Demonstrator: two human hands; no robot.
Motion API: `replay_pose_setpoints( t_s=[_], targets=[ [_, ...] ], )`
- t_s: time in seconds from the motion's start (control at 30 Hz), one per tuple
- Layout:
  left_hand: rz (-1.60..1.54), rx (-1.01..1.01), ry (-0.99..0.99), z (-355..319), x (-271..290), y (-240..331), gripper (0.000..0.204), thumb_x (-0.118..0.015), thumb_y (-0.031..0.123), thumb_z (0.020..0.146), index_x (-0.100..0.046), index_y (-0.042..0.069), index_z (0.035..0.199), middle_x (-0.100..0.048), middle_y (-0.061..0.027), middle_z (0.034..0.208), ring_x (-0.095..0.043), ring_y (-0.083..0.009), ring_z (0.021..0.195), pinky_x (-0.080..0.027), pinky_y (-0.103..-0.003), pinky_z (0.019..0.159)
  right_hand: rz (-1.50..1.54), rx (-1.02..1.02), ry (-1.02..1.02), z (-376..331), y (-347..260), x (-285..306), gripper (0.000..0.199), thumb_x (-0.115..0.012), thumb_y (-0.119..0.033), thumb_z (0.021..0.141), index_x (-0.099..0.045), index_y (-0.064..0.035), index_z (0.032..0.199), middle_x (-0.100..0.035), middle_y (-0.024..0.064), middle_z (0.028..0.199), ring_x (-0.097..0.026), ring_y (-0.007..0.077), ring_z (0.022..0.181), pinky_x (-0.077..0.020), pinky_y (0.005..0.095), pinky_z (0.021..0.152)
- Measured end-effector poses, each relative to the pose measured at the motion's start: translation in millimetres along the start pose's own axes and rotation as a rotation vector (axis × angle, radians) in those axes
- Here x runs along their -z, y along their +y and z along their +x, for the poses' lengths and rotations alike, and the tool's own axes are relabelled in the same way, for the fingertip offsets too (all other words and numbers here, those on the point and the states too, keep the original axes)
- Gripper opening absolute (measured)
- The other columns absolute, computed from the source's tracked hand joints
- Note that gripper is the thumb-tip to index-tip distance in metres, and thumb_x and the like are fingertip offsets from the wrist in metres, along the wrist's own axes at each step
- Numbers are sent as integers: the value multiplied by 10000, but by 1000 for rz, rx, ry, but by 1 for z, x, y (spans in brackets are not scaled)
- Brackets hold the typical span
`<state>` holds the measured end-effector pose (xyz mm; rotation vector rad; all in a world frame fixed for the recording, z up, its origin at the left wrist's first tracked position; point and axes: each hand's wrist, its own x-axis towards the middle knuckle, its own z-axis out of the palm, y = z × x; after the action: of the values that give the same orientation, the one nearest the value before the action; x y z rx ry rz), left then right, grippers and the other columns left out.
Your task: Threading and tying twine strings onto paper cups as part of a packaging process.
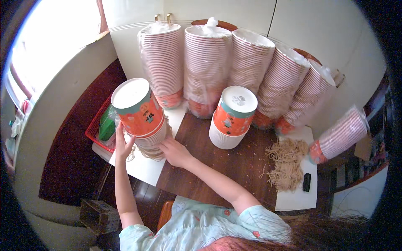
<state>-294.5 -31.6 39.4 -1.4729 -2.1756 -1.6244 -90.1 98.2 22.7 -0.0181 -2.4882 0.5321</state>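
Note:
At the left of the table stands an upside-down stack of paper tubs (144,117), with white bases, orange printed sides, a teal band and ribbed white rims. My left hand (122,144) lies against its left side, fingers pointing up and thumb at the lower rims. On its right side, low down, my right hand (175,152) curls round the rims, its fingertips partly hidden. Tan strands (153,154) show at the foot of this stack, between my hands. A second upside-down stack of paper tubs (232,119) stands apart, right of my right hand.
Tall plastic-wrapped tub stacks (207,62) line the table's back; another wrapped stack (341,134) leans at far right. A pile of tan strands (286,163) lies beside a black object (307,182) on a white board (289,201). A red basket (94,133) is at left.

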Motion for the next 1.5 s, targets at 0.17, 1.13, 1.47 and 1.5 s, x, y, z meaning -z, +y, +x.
replay_pose_setpoints(
  t_s=[0.17, 1.13, 1.47, 1.5],
  targets=[
    [11, 19, 74, -3, -17, 1, 825, -695, 196, 691, -205, -25, 1318, -316, -192, 1310, -306, -290, 1231, -240, -363, 1021, -59, -14, 53, -22, -10, 45, 334, -498, -74, 729, -514, -24, 1059, -487, 162, 1105, -448, 318, 1076, -342, 436, 946],
    [-204, -919, -311, -42, -23, 308, 192, -670, 78, 622, -638, 131, 804, -580, -18, 972, -546, -219, 860, -446, -331, 675, -308, -520, 580, -94, 92, 190, 851, -779, -232, 584, -251, -101, 1238, -208, 261, 1295, -282, 427, 1178, -269, 474, 985],
    [782, -1301, 84, -38, 40, 372, 417, -337, 201, 927, -303, 283, 1335, -308, -8, 1367, -363, -100, 1189, -358, -308, 918, -333, -472, 587, -99, 105, 183, 871, -791, -232, 571, -255, -83, 1241, -236, 234, 1280, -279, 397, 1188, -254, 462, 1000],
    [1162, -1214, 75, -54, 37, 362, 376, -345, 202, 925, -333, 237, 1299, -351, -22, 1303, -383, -107, 1158, -360, -303, 911, -304, -504, 571, -95, 100, 180, 869, -789, -236, 574, -251, -83, 1240, -219, 237, 1294, -253, 401, 1209, -247, 457, 1007]
  ],
)
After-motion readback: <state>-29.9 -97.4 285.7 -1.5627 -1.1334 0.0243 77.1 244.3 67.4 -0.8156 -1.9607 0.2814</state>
